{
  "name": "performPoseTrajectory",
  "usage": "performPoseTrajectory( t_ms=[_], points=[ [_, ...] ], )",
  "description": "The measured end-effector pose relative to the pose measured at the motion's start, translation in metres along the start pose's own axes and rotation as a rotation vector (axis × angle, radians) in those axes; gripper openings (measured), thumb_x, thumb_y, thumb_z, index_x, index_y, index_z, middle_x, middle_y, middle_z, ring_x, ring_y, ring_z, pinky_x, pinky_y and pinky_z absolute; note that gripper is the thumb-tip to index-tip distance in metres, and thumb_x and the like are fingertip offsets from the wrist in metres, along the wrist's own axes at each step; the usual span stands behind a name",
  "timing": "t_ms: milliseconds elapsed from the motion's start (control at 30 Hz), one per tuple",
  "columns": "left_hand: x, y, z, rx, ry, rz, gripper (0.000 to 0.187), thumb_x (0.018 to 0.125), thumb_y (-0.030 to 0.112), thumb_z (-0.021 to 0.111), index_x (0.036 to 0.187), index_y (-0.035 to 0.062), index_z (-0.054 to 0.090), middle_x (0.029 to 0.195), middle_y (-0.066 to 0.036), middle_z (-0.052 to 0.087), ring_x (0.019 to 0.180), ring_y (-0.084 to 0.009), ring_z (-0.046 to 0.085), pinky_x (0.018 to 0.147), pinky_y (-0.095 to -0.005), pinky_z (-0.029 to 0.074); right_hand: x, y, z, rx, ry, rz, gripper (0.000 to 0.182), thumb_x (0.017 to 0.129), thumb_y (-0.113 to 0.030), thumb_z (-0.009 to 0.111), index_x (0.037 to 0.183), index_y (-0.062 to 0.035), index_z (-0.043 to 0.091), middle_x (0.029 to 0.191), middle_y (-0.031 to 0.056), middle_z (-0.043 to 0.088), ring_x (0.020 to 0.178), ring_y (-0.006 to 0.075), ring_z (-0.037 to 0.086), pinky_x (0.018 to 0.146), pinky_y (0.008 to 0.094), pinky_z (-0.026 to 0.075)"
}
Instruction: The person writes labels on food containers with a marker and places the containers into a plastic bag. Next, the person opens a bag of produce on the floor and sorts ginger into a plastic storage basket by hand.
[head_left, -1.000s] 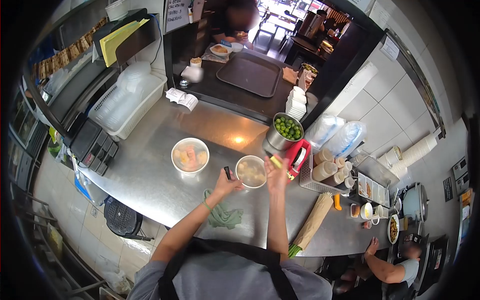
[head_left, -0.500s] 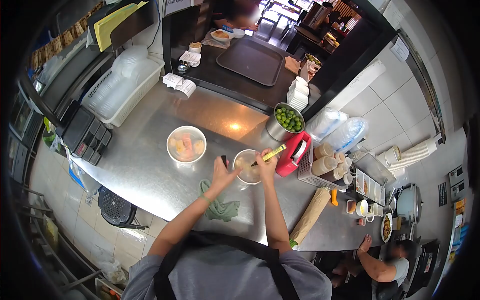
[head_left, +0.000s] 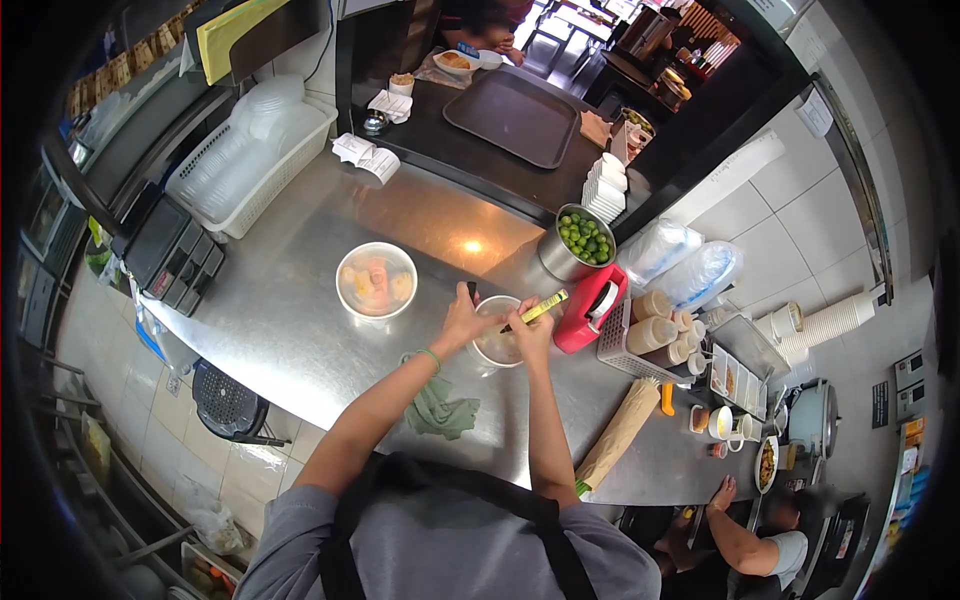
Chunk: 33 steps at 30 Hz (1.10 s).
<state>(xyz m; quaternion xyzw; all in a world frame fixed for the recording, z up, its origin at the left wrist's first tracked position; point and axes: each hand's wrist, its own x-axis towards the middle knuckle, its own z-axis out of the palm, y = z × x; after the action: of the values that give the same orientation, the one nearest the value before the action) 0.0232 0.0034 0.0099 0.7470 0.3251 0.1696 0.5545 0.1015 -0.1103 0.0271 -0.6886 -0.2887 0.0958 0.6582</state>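
Observation:
My right hand grips a yellow marker, its dark tip pointing down at the clear lid of a small round takeout bowl. On the near left side of that bowl is my left hand, with a black marker cap held upright in it and the fingers reaching to the lid. Further left stands a larger white takeout bowl under a clear lid, with orange and yellow food inside. A green cloth lies crumpled on the steel counter below my left wrist.
Right of the bowls stand a red container, a metal pot of green limes and a basket of sauce bottles. A brown paper roll lies nearer. Another person's arm rests at the lower right; a tray sits behind.
My left hand with the cap has moved right and up, closer against the small bowl. The marker stays over the lid. The whole view has shifted slightly.

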Motion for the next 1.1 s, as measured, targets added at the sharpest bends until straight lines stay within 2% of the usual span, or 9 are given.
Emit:
performPoseTrajectory(
  t_ms=[133,333,433,633,933,1100],
  points=[
    [0.002,-0.003,0.002,-0.027,0.005,-0.013,0.078,0.049,0.048,0.08,0.092,0.0023,0.033,0.08,-0.013,0.052,0.07,-0.0248,0.056,0.064,-0.0347,0.046,-0.001,-0.002,0.001,-0.096,-0.013,-0.061,0.021,0.07,-0.003,0.063,0.062,-0.0049,0.043,0.056,-0.0037,0.042,0.053,0.0041,0.039,0.048,0.0209,0.033],
    [0.001,-0.003,0.002,-0.016,0.005,0.016,0.078,0.049,0.047,0.08,0.092,0.0027,0.033,0.077,-0.013,0.052,0.07,-0.0249,0.056,0.064,-0.0343,0.045,0.0,0.0,0.002,-0.096,0.027,-0.039,0.02,0.069,-0.003,0.062,0.062,-0.0044,0.043,0.055,-0.0029,0.043,0.053,0.0046,0.04,0.047,0.0214,0.034],
    [0.0,-0.001,-0.001,0.002,-0.012,-0.002,0.078,0.049,0.046,0.08,0.093,0.0027,0.033,0.08,-0.013,0.053,0.072,-0.0255,0.056,0.065,-0.0343,0.046,0.0,-0.003,0.001,-0.136,0.023,-0.051,0.02,0.072,0.0,0.06,0.063,-0.0059,0.042,0.059,-0.0044,0.043,0.053,0.0033,0.042,0.049,0.0192,0.036],
    [-0.002,0.005,-0.004,0.006,-0.045,-0.048,0.079,0.048,0.045,0.08,0.095,0.0015,0.033,0.086,-0.014,0.053,0.077,-0.0273,0.057,0.068,-0.035,0.046,0.001,0.004,0.003,-0.064,0.073,-0.049,0.019,0.071,0.002,0.058,0.063,-0.0058,0.042,0.059,-0.0043,0.041,0.053,0.0032,0.04,0.048,0.0192,0.035],
    [-0.001,0.002,-0.002,0.007,-0.037,-0.029,0.08,0.049,0.043,0.081,0.098,0.0002,0.034,0.089,-0.015,0.054,0.08,-0.0273,0.058,0.07,-0.0349,0.046,-0.001,-0.012,0.002,-0.168,0.055,-0.097,0.019,0.07,0.002,0.057,0.063,-0.006,0.041,0.058,-0.0046,0.039,0.054,0.004,0.037,0.048,0.0199,0.031],
    [-0.002,0.004,-0.004,0.01,-0.038,-0.044,0.08,0.049,0.043,0.081,0.097,0.0006,0.034,0.089,-0.015,0.055,0.081,-0.0274,0.058,0.071,-0.0346,0.046,0.004,-0.004,-0.002,-0.083,0.047,-0.111,0.019,0.069,0.002,0.057,0.063,-0.0066,0.041,0.058,-0.0053,0.039,0.054,0.0035,0.036,0.049,0.0195,0.03]
  ],
)
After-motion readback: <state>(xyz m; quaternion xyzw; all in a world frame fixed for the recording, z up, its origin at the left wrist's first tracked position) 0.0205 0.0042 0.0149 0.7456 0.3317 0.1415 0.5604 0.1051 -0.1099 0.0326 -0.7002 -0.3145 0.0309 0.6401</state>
